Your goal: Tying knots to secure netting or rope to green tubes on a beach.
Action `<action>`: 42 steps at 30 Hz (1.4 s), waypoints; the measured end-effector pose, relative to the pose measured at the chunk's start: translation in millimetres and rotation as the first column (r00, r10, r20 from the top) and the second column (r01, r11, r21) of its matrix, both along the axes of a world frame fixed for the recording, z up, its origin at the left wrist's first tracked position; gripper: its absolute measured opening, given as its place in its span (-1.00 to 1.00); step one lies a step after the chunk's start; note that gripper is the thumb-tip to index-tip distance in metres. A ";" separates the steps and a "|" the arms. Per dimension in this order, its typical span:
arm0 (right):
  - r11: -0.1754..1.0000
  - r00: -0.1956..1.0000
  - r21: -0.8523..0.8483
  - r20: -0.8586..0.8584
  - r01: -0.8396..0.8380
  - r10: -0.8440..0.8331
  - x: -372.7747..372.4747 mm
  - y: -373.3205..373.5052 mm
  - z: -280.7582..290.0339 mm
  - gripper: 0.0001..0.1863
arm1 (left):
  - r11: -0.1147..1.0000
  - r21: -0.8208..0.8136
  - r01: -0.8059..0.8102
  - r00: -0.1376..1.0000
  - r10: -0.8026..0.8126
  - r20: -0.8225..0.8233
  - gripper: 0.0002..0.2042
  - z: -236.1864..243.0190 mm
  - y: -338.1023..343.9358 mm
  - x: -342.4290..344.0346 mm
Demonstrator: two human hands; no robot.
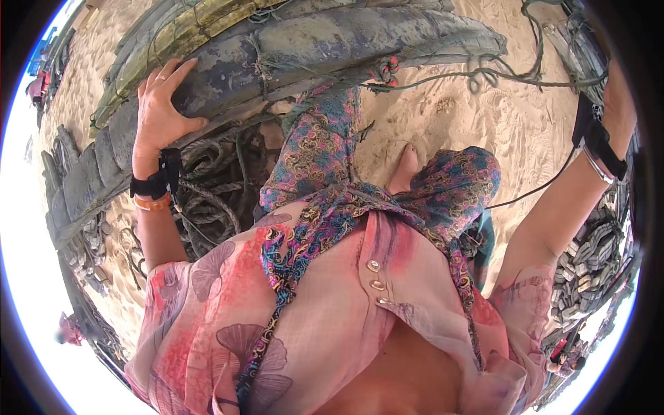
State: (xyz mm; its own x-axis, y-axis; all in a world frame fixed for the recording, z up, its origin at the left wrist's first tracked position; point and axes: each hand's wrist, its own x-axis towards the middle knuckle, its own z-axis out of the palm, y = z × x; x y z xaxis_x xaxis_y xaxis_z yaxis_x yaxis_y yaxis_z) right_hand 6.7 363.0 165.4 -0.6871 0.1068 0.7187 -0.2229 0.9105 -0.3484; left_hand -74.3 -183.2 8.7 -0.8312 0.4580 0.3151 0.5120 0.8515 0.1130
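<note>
My left hand [162, 104] lies with spread fingers and thumb on a long, dark, weathered tube-like piece [304, 41], bound with cord and patched with pale wear. Its fingertips reach toward a yellowish-green long piece [149, 59] alongside. Far out at the right rim, my right hand [620, 100] is raised near a dark green rope [532, 81]; its fingers are mostly lost in the dark edge, so its grip is unclear. The rope runs over the sand to a red-and-black knotted bundle [384, 70] beside the dark piece. Both wrists wear black straps.
Coiled thick ropes [211, 187] lie under the dark piece, by my patterned trouser leg. My bare foot [404, 169] rests on sand [443, 114]. Heaps of grey blocks and rope [588, 270] line the right side. Another person [566, 361] is at the lower right rim.
</note>
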 end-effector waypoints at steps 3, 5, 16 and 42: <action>0.943 0.961 -0.265 0.136 -0.201 0.243 10.6 -46.2 -19.1 -0.75 | 1.000 -0.008 -0.008 1.000 0.008 -0.010 -0.09 0.5 7.9 -0.8; 0.922 0.731 -0.270 0.564 -0.276 0.384 17.4 -82.1 -58.9 -0.71 | 0.999 -0.038 -0.025 1.000 0.025 -0.018 -0.09 0.4 3.8 8.8; 0.963 0.811 -0.180 0.520 -0.200 0.266 -34.3 -92.6 -182.4 -0.61 | 0.998 -0.055 0.015 0.997 -0.020 -0.079 -0.08 4.5 9.6 3.2; 0.259 0.791 -0.963 0.099 -0.077 0.603 108.1 -107.0 -214.8 -0.63 | 0.900 -0.390 0.193 0.978 -0.206 0.008 -0.13 71.8 75.6 25.2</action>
State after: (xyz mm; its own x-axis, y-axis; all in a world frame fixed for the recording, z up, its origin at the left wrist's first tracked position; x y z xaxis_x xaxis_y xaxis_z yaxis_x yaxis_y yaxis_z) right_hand 114.7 256.0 -49.4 -0.9878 0.1553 0.0096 -0.0349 -0.1615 -0.9863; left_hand -49.0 -107.6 80.5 -0.7018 0.7046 0.1047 0.6738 0.7043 -0.2234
